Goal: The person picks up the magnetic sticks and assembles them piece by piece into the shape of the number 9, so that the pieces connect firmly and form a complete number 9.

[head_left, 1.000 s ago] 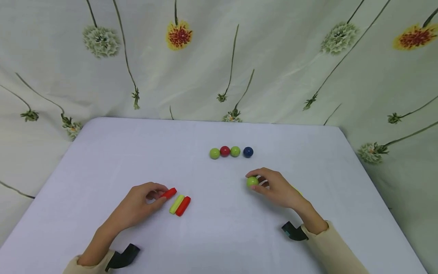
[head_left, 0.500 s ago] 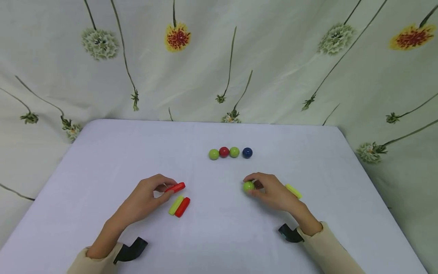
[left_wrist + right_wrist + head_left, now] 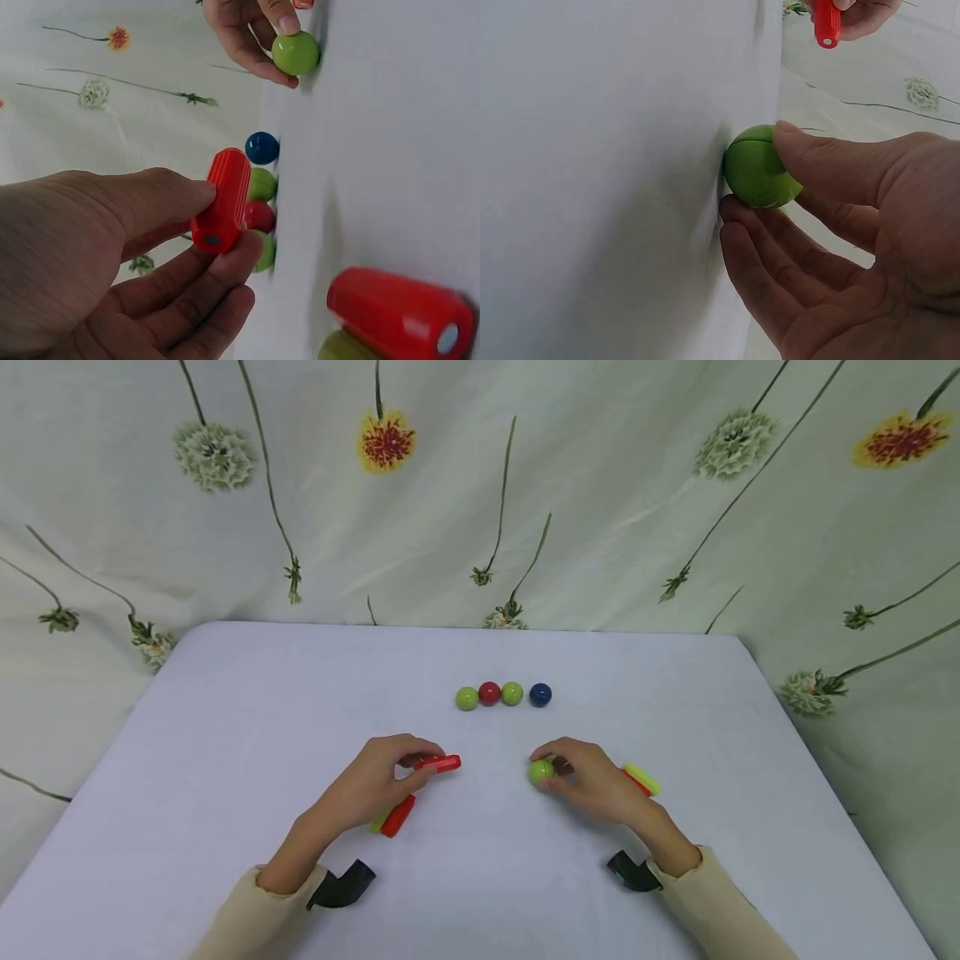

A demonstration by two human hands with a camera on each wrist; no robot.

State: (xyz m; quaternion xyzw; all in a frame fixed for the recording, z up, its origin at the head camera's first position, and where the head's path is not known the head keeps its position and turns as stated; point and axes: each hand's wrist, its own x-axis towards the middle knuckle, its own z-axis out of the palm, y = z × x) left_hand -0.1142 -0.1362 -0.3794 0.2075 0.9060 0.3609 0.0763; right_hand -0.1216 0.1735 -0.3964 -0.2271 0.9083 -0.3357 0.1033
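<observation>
Left hand (image 3: 375,785) has carried its red rod (image 3: 438,764) rightward toward table (image 3: 225,710) centre, pinched between thumb and fingers, off the cloth. Right hand (image 3: 592,781) holds green ball (image 3: 540,771) in curled fingertips against the table, right of centre. Four balls (image 3: 502,695) line up nearer the far edge.

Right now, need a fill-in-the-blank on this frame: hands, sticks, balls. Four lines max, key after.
1. The left hand pinches a ____ stick above the table.
2. The right hand holds a ____ ball against the table.
3. The far row has ____ balls in all.
4. The ball at the row's right end is ____.

Missing words: red; green; four; blue
</observation>
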